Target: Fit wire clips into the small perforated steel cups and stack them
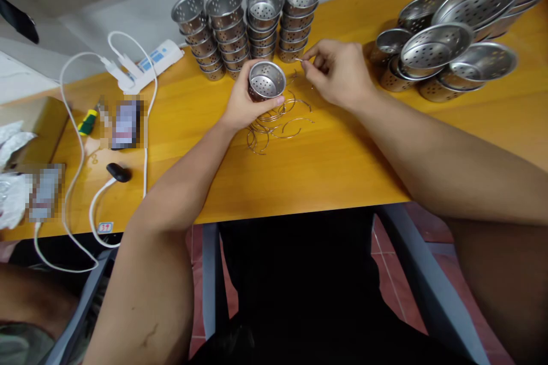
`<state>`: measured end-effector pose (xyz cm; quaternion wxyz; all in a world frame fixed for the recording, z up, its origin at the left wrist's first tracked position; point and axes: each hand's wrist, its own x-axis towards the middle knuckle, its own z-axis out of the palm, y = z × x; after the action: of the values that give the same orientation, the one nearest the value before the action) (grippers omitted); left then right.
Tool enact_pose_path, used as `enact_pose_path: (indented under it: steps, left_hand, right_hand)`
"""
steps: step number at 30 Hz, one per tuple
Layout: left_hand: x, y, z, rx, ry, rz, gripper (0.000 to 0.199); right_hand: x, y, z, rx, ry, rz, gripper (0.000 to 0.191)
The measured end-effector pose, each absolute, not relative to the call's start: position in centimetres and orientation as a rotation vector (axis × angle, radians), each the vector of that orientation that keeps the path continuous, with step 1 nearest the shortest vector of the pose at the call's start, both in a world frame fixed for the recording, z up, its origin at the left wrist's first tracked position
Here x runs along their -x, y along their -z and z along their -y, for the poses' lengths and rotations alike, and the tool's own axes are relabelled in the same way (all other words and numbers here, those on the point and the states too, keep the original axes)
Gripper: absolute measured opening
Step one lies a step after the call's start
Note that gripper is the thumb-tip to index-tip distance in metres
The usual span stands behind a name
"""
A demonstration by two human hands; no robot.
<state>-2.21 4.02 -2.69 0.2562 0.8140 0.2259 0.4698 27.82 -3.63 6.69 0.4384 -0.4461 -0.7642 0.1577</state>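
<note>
My left hand [240, 104] is wrapped round a small perforated metal cup [266, 86], its open mouth tilted up toward me. To the right, my right hand [341, 73] pinches a thin wire piece [298, 59] between thumb and fingers; most of that wire is hidden or too fine to follow. Several loose, curved wire rings [280, 120] lie on the wooden table just below the cup. Behind my hands stand several stacks of similar perforated cups [263, 11].
Larger perforated metal bowls and cups [436, 48] are piled at the right. On the left are a white power strip [158, 63] with cables, a green-yellow screwdriver [88, 121], a blurred phone [126, 124], a black plug-like object [119, 172] and a cardboard box [47, 125]. Another person's leg [34, 296] shows lower left.
</note>
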Motion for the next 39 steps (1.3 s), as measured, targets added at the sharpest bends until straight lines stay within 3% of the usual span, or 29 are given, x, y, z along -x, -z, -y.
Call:
enact_pose_path:
  steps: [6, 17, 26, 39]
  left_hand:
    - [1.9, 3.3, -4.6, -2.268, -1.254, -0.633, 0.117]
    - [0.8, 2.0, -2.4, -2.252, -1.282, -0.642, 0.113]
    - [0.6, 0.8, -1.8, -2.201, -1.234, -0.715, 0.11]
    - [1.2, 1.2, -2.0, -2.195, -1.212, -0.731, 0.116]
  right_hand:
    - [-26.6, -7.8, 5.6, 1.023, -0.393, 1.912, 0.032]
    - [-25.3, -7.3, 6.5, 1.057, -0.535, 1.854, 0.048]
    - [-25.2, -7.8, 6.6, 1.078, -0.676, 1.763, 0.05]
    - [-24.5, -7.9, 6.9, 1.081, -0.601, 1.677, 0.053]
